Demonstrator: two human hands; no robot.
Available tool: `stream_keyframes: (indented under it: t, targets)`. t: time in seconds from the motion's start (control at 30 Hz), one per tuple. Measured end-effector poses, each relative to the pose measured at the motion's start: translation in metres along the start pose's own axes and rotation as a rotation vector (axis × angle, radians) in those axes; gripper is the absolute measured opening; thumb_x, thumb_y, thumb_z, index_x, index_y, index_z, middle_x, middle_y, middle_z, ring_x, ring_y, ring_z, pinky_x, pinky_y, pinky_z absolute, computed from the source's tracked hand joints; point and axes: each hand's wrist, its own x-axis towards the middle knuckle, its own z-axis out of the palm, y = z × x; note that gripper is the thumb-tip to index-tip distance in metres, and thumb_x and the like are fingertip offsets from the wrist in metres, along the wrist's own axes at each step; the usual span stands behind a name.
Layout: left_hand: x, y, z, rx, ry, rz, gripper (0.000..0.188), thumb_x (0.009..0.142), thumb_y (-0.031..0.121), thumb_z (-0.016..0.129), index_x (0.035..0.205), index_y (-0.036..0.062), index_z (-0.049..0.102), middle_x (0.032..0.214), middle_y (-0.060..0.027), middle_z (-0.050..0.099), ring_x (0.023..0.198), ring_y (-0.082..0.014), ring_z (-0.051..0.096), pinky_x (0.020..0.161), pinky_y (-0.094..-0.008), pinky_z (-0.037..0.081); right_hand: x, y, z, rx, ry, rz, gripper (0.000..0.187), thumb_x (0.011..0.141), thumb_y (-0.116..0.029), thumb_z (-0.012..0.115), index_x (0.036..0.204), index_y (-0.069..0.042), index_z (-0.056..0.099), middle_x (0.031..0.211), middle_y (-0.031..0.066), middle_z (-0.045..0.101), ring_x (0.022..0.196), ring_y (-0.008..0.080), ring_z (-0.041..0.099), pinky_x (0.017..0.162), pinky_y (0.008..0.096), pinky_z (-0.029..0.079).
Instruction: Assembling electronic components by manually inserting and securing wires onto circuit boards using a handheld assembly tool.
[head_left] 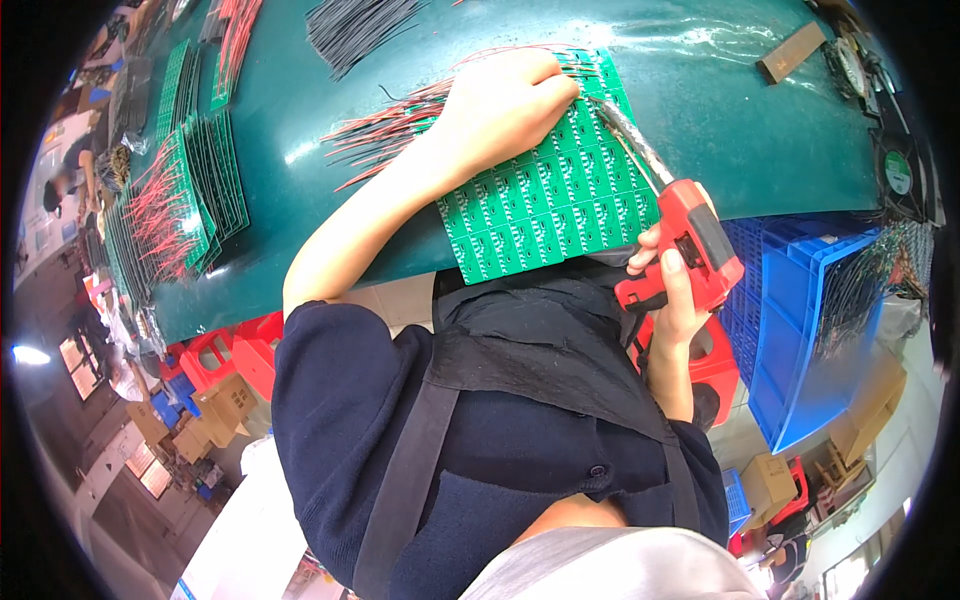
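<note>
A green circuit board panel [545,215] with rows of small identical boards lies at the table's near edge. My right hand [675,290] grips a red and black soldering gun [700,245] at the panel's right side. Its long metal nose slants up-left, ending close to my left fingertips. My left hand [510,105] reaches over the panel's upper part, thumb and fingers pinched together; what they hold is hidden. Red and black wires [375,140] spread out to the left from the panel's upper rows, passing partly beneath my left hand and forearm.
Wired green panels [205,195] stand stacked at the table's left. A bundle of black wires [360,30] lies at the far edge, a brown block [792,52] at the far right. Blue crates [800,330] stand below the right edge, red stools [235,355] below the left.
</note>
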Motion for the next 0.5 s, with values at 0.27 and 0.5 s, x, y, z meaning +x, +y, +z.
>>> stream_keyframes:
  t: [0.27,0.5]
  targets:
    - [0.002,-0.001,0.002,0.054,-0.043,0.018,0.009,0.076,0.016,0.064,0.083,0.0118,0.063,0.076,-0.0032,0.057,0.072,-0.0234,0.061,0.062,-0.0343,0.051,-0.002,-0.004,0.001,-0.055,-0.021,0.064,0.041,0.084,-0.01,0.06,0.119,0.008,0.048,0.091,0.0152,0.063,0.071,0.0184,0.064,0.062,0.0286,0.054]
    - [0.003,-0.002,0.0,0.053,-0.042,0.028,0.008,0.076,0.017,0.063,0.082,0.0115,0.063,0.076,-0.0034,0.057,0.073,-0.0235,0.061,0.062,-0.0344,0.051,0.002,0.003,-0.006,0.018,-0.035,-0.036,0.053,0.085,-0.014,0.056,0.129,0.009,0.038,0.095,0.0162,0.061,0.082,0.0248,0.064,0.064,0.0323,0.055]
